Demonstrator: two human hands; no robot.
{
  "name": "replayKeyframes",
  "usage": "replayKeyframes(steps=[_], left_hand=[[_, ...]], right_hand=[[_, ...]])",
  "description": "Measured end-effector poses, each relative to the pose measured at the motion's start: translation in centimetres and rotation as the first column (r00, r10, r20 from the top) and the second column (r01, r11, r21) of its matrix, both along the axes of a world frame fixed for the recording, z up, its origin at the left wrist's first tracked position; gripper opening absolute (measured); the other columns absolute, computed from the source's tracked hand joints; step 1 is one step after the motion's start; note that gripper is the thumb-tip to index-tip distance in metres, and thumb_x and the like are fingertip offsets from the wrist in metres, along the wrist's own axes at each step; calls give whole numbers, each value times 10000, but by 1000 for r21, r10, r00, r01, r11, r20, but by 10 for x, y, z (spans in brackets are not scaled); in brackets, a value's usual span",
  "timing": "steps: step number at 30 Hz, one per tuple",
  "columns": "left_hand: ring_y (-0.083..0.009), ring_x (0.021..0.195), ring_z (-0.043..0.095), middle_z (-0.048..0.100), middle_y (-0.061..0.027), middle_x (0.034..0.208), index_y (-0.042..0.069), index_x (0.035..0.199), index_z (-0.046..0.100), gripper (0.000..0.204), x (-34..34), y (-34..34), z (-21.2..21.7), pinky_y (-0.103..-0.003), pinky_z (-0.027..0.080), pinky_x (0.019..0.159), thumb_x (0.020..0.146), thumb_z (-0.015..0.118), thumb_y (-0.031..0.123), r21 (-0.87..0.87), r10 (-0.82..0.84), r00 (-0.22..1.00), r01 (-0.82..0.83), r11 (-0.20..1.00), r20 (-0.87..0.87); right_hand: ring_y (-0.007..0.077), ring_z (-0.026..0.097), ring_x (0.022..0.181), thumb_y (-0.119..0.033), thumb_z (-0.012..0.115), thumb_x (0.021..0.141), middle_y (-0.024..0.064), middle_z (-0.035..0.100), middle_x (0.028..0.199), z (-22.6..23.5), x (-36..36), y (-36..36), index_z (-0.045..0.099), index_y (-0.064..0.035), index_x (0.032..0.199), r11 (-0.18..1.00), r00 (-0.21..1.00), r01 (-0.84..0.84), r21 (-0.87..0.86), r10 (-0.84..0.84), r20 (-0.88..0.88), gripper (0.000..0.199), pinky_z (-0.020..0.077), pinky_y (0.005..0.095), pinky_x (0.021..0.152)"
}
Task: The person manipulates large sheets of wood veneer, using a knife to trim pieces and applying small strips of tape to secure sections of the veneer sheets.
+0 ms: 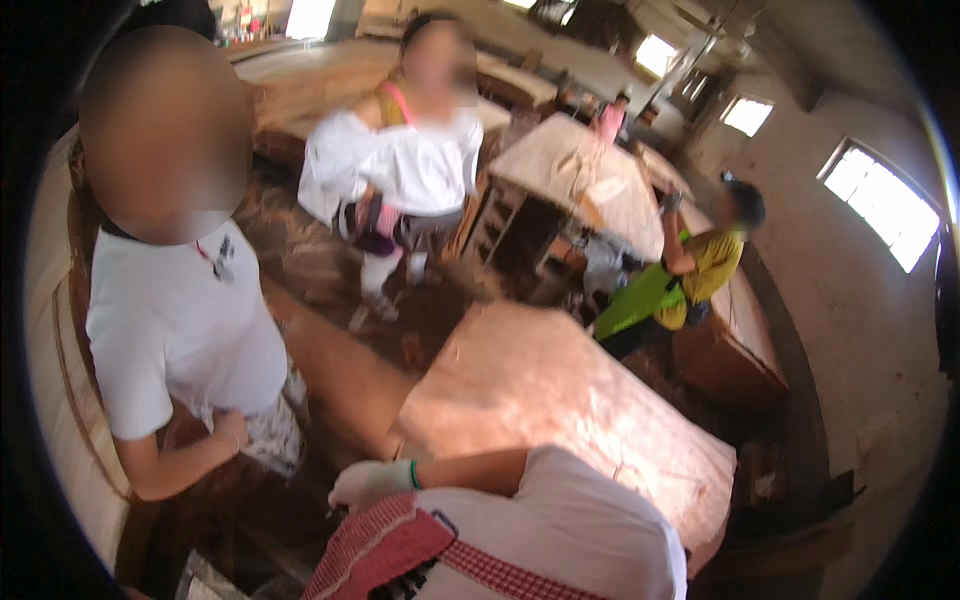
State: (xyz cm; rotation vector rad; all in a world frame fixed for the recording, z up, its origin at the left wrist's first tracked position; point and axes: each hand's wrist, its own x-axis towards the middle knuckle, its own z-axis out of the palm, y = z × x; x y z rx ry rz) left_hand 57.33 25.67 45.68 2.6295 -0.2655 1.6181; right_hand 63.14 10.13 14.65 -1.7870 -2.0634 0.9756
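My right arm, in a white sleeve, bends across my front from the lower edge. At its end, my right hand (372, 484) wears a pale glove with a green cuff. Its fingers look curled, though blur hides what, if anything, is in them. Just below it lies my red-and-white checked apron (375, 545). Beyond the forearm is a large pale wood-veneer stack (540, 370), with no visible contact with the hand. My left hand is not in view.
A person in a white T-shirt (180, 330) stands close at the left. Another person holds a white cloth (400, 165) farther back. A worker in yellow (715, 265) is by a farther sheet-topped table (575, 150). Scraps litter the dark floor (300, 235).
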Motion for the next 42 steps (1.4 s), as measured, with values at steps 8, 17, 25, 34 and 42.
replayKeyframes(steps=[8,17,25,34,42], left_hand=[[-299,1092,546,559,-163,1191,-16,1163,550,269,111,-20,45,-373,422,961,956,452,124,7,-119,986,120,993,-119],[-299,1125,532,543,-167,1228,-19,1200,529,284,128,-15,38,-374,409,983,957,453,108,-15,-150,983,149,989,-110],[-298,1154,520,528,-170,1261,-21,1232,511,302,89,8,23,-376,398,1004,959,454,94,22,-104,987,107,994,-119],[-297,1187,506,512,-174,1298,-24,1269,490,327,57,17,16,-377,385,1026,960,456,79,51,-36,995,41,998,-95],[-297,1216,494,497,-178,1331,-26,1302,471,352,35,16,13,-378,373,1046,962,457,65,84,19,998,-14,996,-62]], right_hand=[[392,628,909,-232,614,812,182,668,922,-22,8,-7,629,-83,1057,985,999,-15,-170,21,36,288,488,494,775],[386,634,891,-270,617,787,160,677,899,-11,7,15,662,-117,1003,975,996,-33,-222,52,79,269,492,504,764],[385,637,883,-268,595,798,166,673,913,-8,-8,36,648,-115,1039,951,987,-140,-275,155,34,291,496,500,760],[388,639,854,-236,579,813,192,666,871,-11,-28,26,638,-72,1021,984,994,-106,-140,108,8,271,498,501,745],[384,639,861,-235,583,811,195,668,880,-30,-25,1,648,-65,1033,983,998,3,-182,-13,-57,286,494,484,751]])
